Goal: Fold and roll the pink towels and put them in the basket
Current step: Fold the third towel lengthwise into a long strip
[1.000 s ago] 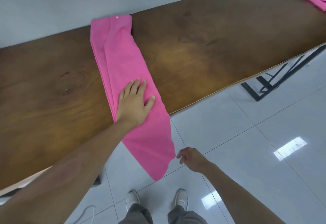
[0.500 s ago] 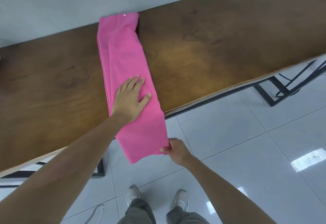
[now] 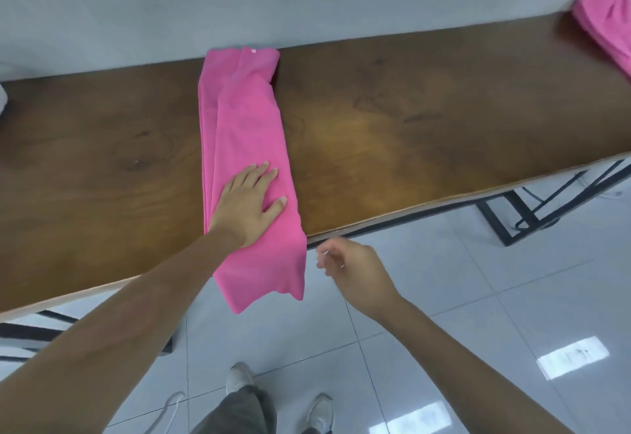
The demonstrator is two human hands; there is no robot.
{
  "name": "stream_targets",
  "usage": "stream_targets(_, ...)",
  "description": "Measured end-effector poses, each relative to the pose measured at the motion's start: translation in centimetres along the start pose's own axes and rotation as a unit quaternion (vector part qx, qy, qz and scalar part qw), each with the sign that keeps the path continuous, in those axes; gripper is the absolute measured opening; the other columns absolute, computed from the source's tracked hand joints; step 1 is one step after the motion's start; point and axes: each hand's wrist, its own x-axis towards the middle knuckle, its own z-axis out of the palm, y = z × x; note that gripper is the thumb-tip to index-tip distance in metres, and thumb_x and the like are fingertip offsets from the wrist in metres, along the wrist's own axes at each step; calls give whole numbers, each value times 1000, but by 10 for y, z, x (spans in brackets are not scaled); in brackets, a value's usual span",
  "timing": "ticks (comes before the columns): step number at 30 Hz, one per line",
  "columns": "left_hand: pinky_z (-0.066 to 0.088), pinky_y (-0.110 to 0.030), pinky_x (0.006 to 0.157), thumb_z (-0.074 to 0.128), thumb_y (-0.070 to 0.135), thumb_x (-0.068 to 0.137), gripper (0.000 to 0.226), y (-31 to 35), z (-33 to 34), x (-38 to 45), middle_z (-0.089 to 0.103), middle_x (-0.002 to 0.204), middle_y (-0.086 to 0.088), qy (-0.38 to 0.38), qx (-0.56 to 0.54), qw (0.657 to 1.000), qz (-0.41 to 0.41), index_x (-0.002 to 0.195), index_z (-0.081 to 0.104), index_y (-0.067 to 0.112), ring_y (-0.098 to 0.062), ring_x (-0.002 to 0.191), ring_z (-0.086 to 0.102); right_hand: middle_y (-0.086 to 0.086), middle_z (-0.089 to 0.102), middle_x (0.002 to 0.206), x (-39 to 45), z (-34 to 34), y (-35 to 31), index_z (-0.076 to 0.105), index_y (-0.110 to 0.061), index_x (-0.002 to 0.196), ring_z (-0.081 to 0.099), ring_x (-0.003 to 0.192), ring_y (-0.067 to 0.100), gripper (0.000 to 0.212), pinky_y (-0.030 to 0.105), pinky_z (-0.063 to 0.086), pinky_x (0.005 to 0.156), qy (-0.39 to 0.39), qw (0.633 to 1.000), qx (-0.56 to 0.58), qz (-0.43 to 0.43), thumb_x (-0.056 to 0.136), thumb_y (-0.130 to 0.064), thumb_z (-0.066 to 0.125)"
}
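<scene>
A pink towel [image 3: 247, 126], folded into a long narrow strip, lies across the brown wooden table [image 3: 409, 126]. Its near end hangs over the table's front edge. My left hand [image 3: 247, 201] presses flat on the strip near that edge, fingers straight. My right hand [image 3: 348, 269] hovers just right of the hanging end, below the table edge, with fingers loosely curled and holding nothing. More pink towels [image 3: 604, 20] lie in a heap at the table's far right corner. No basket is in view.
A grey wall runs behind the table. Black metal table legs [image 3: 512, 215] stand on the pale tiled floor at the right and lower left. My shoes [image 3: 240, 375] show at the bottom.
My right hand gripped the hanging corner of the towel half a second ago and has since let go, moving up and to the right. The hanging end now lies shorter. My left hand stays pressed.
</scene>
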Motion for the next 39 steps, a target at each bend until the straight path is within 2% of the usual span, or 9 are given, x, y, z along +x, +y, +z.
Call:
stream_targets(4, 12, -39, 124, 24, 68, 92, 76, -3, 0, 2, 23, 164, 7, -3, -40, 999, -3, 156, 30, 28, -17, 152, 15, -10, 72, 80, 27, -34, -37, 67, -22, 92, 68, 72, 11, 14, 29, 55, 72, 34, 998, 49, -38, 97, -14, 57)
stream_targets(9, 35, -44, 114, 47, 47, 94, 49, -18, -8, 25, 57, 137, 1, 62, -203, 976, -43, 133, 61, 19, -20, 129, 49, -7, 74, 79, 75, -50, -54, 69, -18, 94, 70, 67, 12, 15, 20, 53, 69, 52, 998, 25, -13, 96, -11, 55)
stream_targets(12, 39, -38, 109, 55, 25, 100, 30, -39, -21, 52, 60, 128, -2, 121, -199, 972, -24, 126, 63, 14, -20, 121, 53, -4, 74, 81, 101, -56, -60, 68, -15, 97, 69, 67, 14, 15, 12, 49, 66, 52, 998, 20, 2, 97, -10, 55)
stream_targets(18, 40, -34, 103, 57, 19, 99, 27, -96, -52, 139, 62, 121, -12, 165, -212, 960, -74, 121, 64, 5, -28, 114, 57, 0, 74, 84, 152, -62, -73, 68, -14, 101, 70, 67, 16, 13, 12, 48, 66, 31, 999, -27, 10, 98, -9, 57)
stream_targets(21, 44, -37, 98, 56, 22, 99, 28, -124, -65, 195, 64, 119, -16, 135, -236, 954, -129, 120, 62, 4, -32, 112, 59, 4, 73, 87, 179, -64, -82, 68, -12, 105, 69, 70, 19, 15, 10, 47, 65, 38, 999, -25, 26, 98, -6, 56)
stream_targets(26, 46, -35, 84, 49, 34, 102, 38, -153, -70, 274, 67, 111, -15, 15, -247, 945, -212, 113, 63, 1, -33, 102, 61, 0, 74, 87, 209, -62, -88, 68, -14, 107, 69, 69, 14, 18, 11, 48, 64, 62, 996, -33, 53, 99, -7, 55)
stream_targets(30, 38, -31, 76, 46, 33, 103, 40, -156, -72, 317, 66, 107, -16, -20, -235, 945, -227, 109, 65, -2, -30, 91, 58, -2, 74, 87, 223, -63, -90, 69, -17, 105, 70, 67, 11, 15, 12, 49, 65, 81, 993, -23, 78, 98, -11, 58)
stream_targets(34, 39, -30, 65, 48, 30, 104, 40, -156, -73, 351, 60, 90, -12, -27, -322, 912, -254, 115, 63, -5, -24, 75, 57, -3, 75, 86, 232, -69, -89, 69, -19, 104, 70, 67, 11, 14, 11, 48, 63, 91, 992, -23, 87, 97, -11, 59)
stream_targets(39, 36, -27, 88, 49, 41, 103, 41, -152, -74, 385, 54, 114, -2, -26, -434, 859, -270, 130, 58, 11, -21, 103, 49, -3, 74, 85, 252, -77, -86, 69, -20, 105, 71, 68, 9, 16, 13, 49, 65, 88, 991, -32, 92, 97, -11, 59)
